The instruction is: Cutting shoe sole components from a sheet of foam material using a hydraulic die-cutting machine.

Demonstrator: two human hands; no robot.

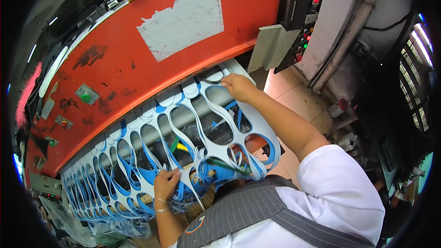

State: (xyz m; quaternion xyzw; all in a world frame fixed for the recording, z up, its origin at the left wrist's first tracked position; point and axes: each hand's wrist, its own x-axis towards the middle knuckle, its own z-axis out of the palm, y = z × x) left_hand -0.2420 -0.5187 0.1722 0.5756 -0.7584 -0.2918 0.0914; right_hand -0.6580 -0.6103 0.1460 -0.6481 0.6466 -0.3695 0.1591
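Observation:
A white-and-blue sheet (211, 150), full of long sole-shaped cut-outs, lies across the machine bed and droops over its near edge. My right hand (239, 87) is closed at the far right of the sheet, beside the red press head. Its fingertips meet the end of a dark curved band, which looks like a cutting die (210, 81); part of it is hidden under the press head. At the sheet's near edge, my left hand (166, 184) has thumb and fingers pinched together on a strip of the sheet.
The red press head (179, 32) spans the far side, with a green button (86, 96) at its left. A control box (301, 32) with lit buttons stands at the right, behind a grey metal flap (272, 48). Under the sheet show a yellow object (182, 147) and blue scraps.

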